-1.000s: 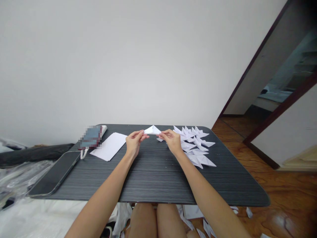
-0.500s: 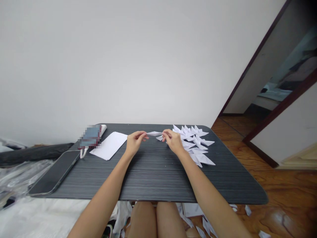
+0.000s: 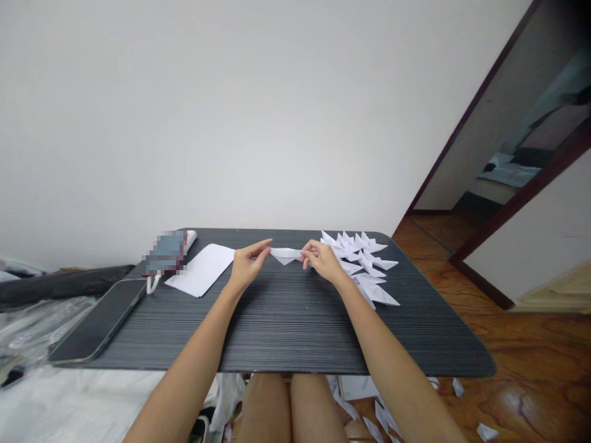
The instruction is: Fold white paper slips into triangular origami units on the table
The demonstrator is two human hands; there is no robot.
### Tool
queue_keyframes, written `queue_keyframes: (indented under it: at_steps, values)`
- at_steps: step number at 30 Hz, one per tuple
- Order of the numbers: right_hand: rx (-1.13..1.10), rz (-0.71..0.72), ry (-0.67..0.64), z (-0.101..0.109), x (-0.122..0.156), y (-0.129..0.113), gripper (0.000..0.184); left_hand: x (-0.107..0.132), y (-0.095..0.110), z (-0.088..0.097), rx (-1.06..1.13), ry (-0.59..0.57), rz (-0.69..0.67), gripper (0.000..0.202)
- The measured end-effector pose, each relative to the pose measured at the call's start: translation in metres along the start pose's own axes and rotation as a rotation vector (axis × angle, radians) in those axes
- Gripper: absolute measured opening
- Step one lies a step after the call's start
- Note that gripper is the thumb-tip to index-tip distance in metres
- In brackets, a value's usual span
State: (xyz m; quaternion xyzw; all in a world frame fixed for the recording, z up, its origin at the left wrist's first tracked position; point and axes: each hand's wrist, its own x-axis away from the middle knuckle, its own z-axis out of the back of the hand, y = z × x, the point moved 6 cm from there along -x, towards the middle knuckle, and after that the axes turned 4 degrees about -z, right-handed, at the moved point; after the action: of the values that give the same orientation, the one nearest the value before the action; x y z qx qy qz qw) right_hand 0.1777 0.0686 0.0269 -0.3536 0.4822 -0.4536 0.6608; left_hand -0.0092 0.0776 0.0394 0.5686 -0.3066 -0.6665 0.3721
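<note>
Above the far middle of the dark ribbed table (image 3: 286, 326), both hands hold one small folded white paper piece (image 3: 285, 254), its point hanging downward. My left hand (image 3: 247, 266) pinches its left tip between thumb and fingers. Its right tip is pinched by my right hand (image 3: 322, 261). Just right of my right hand lies a pile of several finished white paper triangles (image 3: 364, 266).
A flat white sheet (image 3: 200, 269) lies at the left of the table, beside a blurred-out object (image 3: 167, 253) with a white cable. A dark phone (image 3: 98, 322) rests at the table's left edge. Paper scraps (image 3: 455, 387) lie on the wooden floor at right.
The paper piece has been flipped: its point stood upward a second ago and now hangs downward. Both hands stayed pinched on its ends and shifted slightly.
</note>
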Motion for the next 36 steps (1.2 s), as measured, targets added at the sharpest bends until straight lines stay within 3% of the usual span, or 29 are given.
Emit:
queue_keyframes:
  at_steps: [5,16,24,31,36]
  values:
    - [-0.128,-0.136,-0.048,0.004,-0.003,0.012,0.018,-0.002,-0.001,-0.008,0.155,-0.118,0.056,0.033]
    - [-0.255,-0.294,-0.201,-0.001,0.0,0.025,0.022,0.0,0.009,-0.005,0.103,-0.068,-0.006,0.024]
    - [-0.235,-0.259,-0.132,0.002,0.0,0.014,0.02,0.001,-0.002,-0.003,0.073,-0.022,0.04,0.02]
    - [-0.235,-0.243,-0.09,0.005,-0.001,0.012,0.022,-0.001,-0.002,-0.015,0.234,-0.189,0.127,0.023]
    - [-0.136,-0.156,0.047,0.009,-0.004,0.008,0.02,0.0,-0.011,-0.008,0.295,-0.033,0.228,0.028]
